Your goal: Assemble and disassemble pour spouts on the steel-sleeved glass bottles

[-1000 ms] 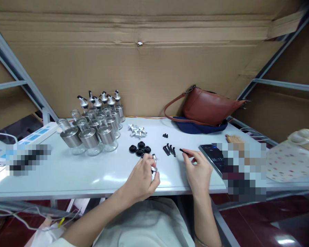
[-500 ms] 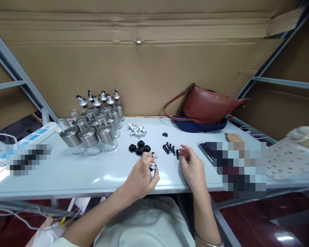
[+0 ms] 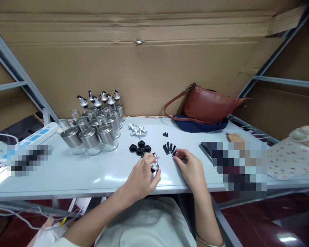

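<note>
My left hand [image 3: 142, 173] is closed around a silver pourer spout [image 3: 155, 166] with a black base, held just above the table near its front edge. Between the thumb and fingers of my right hand [image 3: 190, 168] is a small black lever [image 3: 174, 154], partly covered by the fingertips. Several more black levers [image 3: 168, 148] lie beside it to the left. Black round stoppers [image 3: 140, 150] are grouped behind my left hand. Farther back sit a pile of silver spout pieces [image 3: 137, 130] and a few tiny black caps [image 3: 165, 134].
Glass bottles with steel bands [image 3: 87, 137] stand close together at the left, several of the rear ones topped with pourers. A brown bag [image 3: 208, 104] rests on a dark blue item [image 3: 199, 124] at the back right. A power strip [image 3: 38, 135] lies along the left edge.
My right hand has moved slightly left, and its fingers have closed on the nearest black lever, which has tilted. My left hand still holds the pourer spout in nearly the same place.
</note>
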Demonstrator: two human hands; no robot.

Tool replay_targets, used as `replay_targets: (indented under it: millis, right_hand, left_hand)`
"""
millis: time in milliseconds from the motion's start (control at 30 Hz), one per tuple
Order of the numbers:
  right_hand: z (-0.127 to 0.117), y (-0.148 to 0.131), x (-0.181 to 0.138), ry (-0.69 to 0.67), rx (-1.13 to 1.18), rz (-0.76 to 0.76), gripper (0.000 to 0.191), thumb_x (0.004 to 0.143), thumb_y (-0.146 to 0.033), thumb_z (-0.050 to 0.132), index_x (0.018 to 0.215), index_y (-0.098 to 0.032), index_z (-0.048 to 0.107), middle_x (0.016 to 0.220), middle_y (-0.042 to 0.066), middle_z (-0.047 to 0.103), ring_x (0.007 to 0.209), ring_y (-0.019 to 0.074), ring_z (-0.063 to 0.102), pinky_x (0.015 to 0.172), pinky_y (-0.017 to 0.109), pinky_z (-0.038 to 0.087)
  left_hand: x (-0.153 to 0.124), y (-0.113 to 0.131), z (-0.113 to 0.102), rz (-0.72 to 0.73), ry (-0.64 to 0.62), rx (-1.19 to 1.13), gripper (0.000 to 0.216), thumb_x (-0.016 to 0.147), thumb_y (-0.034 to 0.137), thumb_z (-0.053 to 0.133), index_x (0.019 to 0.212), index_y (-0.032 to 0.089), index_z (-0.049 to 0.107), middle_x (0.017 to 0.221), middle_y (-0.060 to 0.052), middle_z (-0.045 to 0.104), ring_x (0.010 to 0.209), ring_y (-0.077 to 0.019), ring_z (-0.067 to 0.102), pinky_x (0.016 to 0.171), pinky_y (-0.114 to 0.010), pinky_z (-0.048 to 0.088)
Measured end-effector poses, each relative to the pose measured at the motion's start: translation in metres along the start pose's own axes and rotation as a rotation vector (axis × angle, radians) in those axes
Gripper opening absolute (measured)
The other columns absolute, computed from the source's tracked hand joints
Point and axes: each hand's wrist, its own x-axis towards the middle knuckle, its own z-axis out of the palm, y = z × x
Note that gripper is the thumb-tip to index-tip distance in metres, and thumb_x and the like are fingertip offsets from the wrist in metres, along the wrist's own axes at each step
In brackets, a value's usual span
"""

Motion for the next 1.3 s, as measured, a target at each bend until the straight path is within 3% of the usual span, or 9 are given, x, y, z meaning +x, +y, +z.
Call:
replay_targets:
  millis: [100, 233, 367, 600, 767, 900, 1300]
  right_hand:
    - [0.0, 0.0, -0.001, -0.015, -0.045, -0.08, 0.023, 0.081, -0.029, 0.051, 0.094, -0.016, 0.064, 0.09, 0.01, 0.067, 0.084, 0.0232, 0.06, 0.079, 0.038, 0.047]
    - [0.002, -0.004, -0.003, -0.073, -0.302, -0.257, 0.032, 0.087, -0.03, 0.047, 0.111, -0.017, 0.063, 0.104, 0.013, 0.06, 0.097, 0.0271, 0.052, 0.082, 0.041, 0.043]
    - [0.006, -0.007, -0.003, -0.119, -0.457, -0.29, 0.035, 0.089, -0.032, 0.046, 0.119, -0.019, 0.06, 0.108, 0.012, 0.058, 0.098, 0.029, 0.049, 0.077, 0.042, 0.042]
    - [0.004, -0.004, -0.004, -0.064, -0.343, -0.296, 0.03, 0.09, -0.029, 0.045, 0.111, -0.019, 0.064, 0.104, 0.012, 0.06, 0.097, 0.0267, 0.051, 0.078, 0.041, 0.043]
    - [0.001, -0.01, -0.005, -0.142, -0.295, -0.375, 0.026, 0.09, -0.029, 0.047, 0.106, -0.023, 0.067, 0.108, 0.01, 0.062, 0.103, 0.0273, 0.05, 0.079, 0.042, 0.042]
    - [-0.001, -0.012, -0.005, -0.146, -0.275, -0.345, 0.025, 0.091, -0.028, 0.046, 0.099, -0.021, 0.069, 0.105, 0.009, 0.065, 0.101, 0.0265, 0.052, 0.08, 0.042, 0.041]
    - [0.001, -0.009, -0.004, -0.115, -0.235, -0.313, 0.027, 0.09, -0.029, 0.046, 0.105, -0.018, 0.066, 0.111, 0.01, 0.067, 0.107, 0.0268, 0.053, 0.087, 0.045, 0.041]
  left_hand:
    - [0.0, 0.0, 0.0, 0.005, -0.005, 0.017, 0.027, 0.083, 0.014, 0.047, 0.105, 0.019, 0.032, 0.095, -0.009, 0.05, 0.084, -0.0189, 0.057, 0.07, -0.032, 0.05]
    - [0.001, 0.0, -0.001, 0.01, -0.013, 0.035, 0.027, 0.083, 0.014, 0.048, 0.105, 0.018, 0.033, 0.095, -0.009, 0.052, 0.085, -0.0197, 0.058, 0.07, -0.032, 0.05]
    - [0.0, 0.0, -0.001, 0.006, -0.018, 0.039, 0.026, 0.083, 0.014, 0.047, 0.104, 0.018, 0.033, 0.095, -0.01, 0.053, 0.085, -0.0199, 0.058, 0.07, -0.032, 0.05]
    - [0.0, 0.0, 0.0, 0.001, -0.025, 0.034, 0.025, 0.083, 0.015, 0.047, 0.104, 0.019, 0.034, 0.094, -0.008, 0.052, 0.083, -0.0186, 0.058, 0.069, -0.031, 0.05]
    - [0.0, 0.001, -0.001, 0.006, -0.023, 0.043, 0.025, 0.083, 0.016, 0.047, 0.105, 0.018, 0.034, 0.093, -0.009, 0.053, 0.079, -0.0181, 0.058, 0.067, -0.031, 0.05]
    - [0.0, 0.001, -0.001, 0.003, -0.032, 0.048, 0.026, 0.083, 0.015, 0.047, 0.105, 0.018, 0.034, 0.093, -0.009, 0.053, 0.079, -0.0185, 0.058, 0.068, -0.031, 0.05]
    - [0.0, 0.001, -0.001, 0.006, -0.04, 0.062, 0.027, 0.083, 0.016, 0.047, 0.106, 0.019, 0.035, 0.095, -0.009, 0.055, 0.081, -0.0188, 0.059, 0.069, -0.032, 0.051]
